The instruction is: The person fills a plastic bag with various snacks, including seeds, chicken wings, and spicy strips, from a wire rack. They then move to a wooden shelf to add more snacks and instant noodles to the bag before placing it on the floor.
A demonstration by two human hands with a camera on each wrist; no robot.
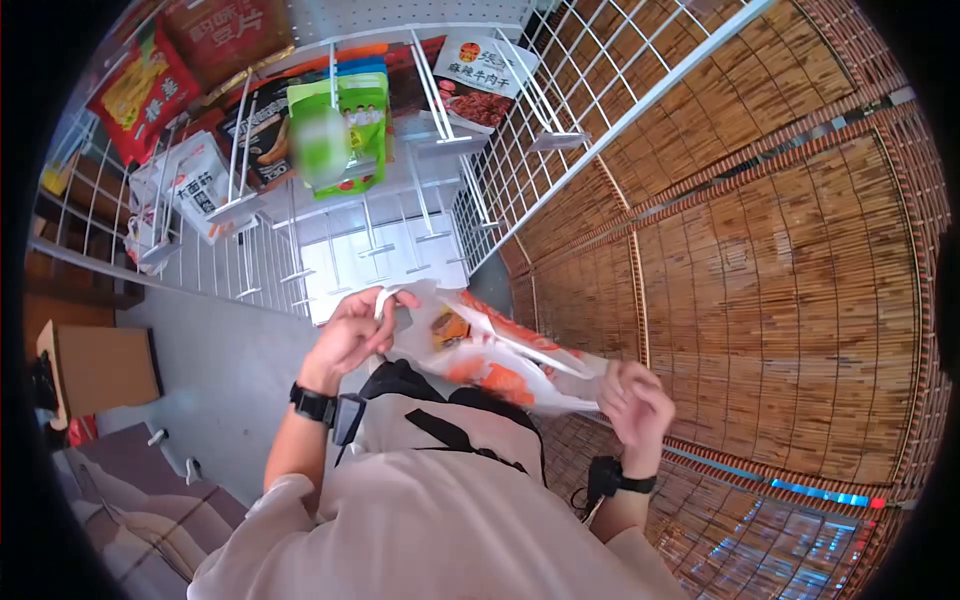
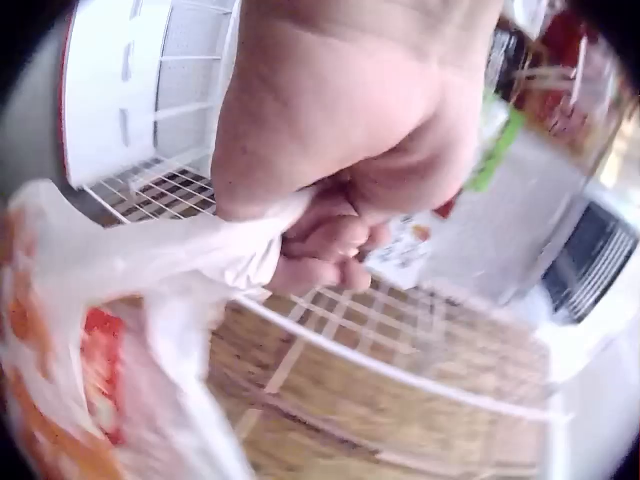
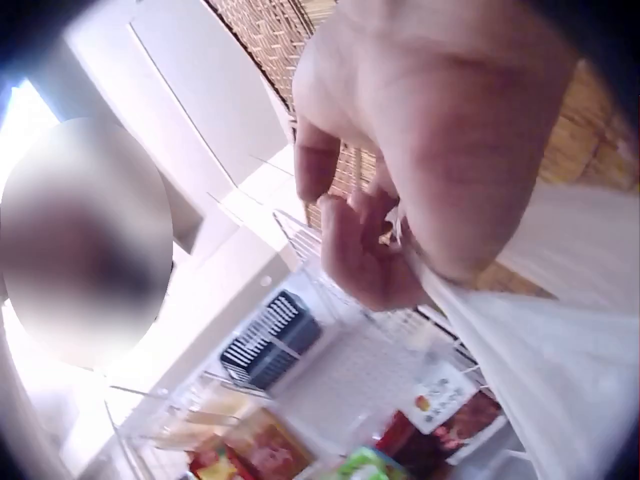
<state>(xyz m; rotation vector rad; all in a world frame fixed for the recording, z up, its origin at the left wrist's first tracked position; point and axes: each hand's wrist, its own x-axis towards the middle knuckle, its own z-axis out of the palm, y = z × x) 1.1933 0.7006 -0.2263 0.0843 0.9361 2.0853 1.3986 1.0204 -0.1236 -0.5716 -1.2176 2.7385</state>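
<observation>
A white plastic carrier bag (image 1: 505, 378) with orange-red print is stretched between both hands in front of the body. My left hand (image 1: 352, 338) grips one of its handles; in the left wrist view the fingers curl round the gathered plastic. At the other end my right hand (image 1: 637, 405) holds the opposite handle, thumb and fingers pinching its edge in the right wrist view. Through the opening shows a yellow-and-brown packet (image 1: 450, 328). A red packet (image 2: 103, 375) shows through the bag in the left wrist view.
Ahead stands a white wire rack (image 1: 560, 150) with snack bags on hooks, among them a green pouch (image 1: 350, 140) and a white-and-red beef jerky bag (image 1: 482, 80). A woven reed screen (image 1: 770, 270) runs along the right. A cardboard box (image 1: 100, 368) stands at left.
</observation>
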